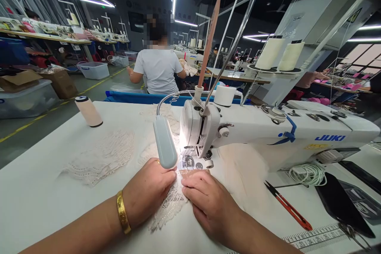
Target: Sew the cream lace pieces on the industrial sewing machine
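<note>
Fingers of both hands are closed on a pale lace piece, which lies over the white table just in front of the sewing machine's presser area. The lace is thin openwork with a ragged lower edge. Sheer, soft fabric spreads loosely to its right; a flat, layered lace stack, pierced with small holes, lies to its left. The machine casing is smooth and white, the lamp head grey, oblong and rounded. Left hand: curled in, thumb at the lace, grip partly hidden. Right hand: bent and bunched, fingertips at the lace's opposite edge.
</note>
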The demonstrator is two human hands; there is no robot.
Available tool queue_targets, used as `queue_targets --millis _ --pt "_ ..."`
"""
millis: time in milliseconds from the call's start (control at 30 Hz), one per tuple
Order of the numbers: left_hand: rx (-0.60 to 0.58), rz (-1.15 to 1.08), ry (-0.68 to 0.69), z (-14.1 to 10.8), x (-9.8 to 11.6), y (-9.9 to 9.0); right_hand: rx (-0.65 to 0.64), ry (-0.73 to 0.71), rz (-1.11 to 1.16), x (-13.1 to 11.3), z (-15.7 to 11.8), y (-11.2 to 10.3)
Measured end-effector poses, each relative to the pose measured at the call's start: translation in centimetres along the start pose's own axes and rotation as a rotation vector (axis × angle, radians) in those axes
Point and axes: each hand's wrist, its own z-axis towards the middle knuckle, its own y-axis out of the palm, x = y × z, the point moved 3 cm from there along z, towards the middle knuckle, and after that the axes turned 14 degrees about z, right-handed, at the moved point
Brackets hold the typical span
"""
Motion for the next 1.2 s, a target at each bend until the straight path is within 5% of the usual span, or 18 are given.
queue_targets --millis 333,567,1200 --pt "-0.107 0.057 0.005 0.0 0.0 0.3 0.009 0.027 -0.017 -0.2 0.1 0.1" --pt "-0.014 0.096 0.043 0.2 -0.1 0.6 0.022 0.056 -0.013 -0.1 0.0 0.3" --pt "0.01 0.014 0.042 0.6 -1.7 1.7 0.029 0.214 -0.108 -0.1 -0.4 0.7"
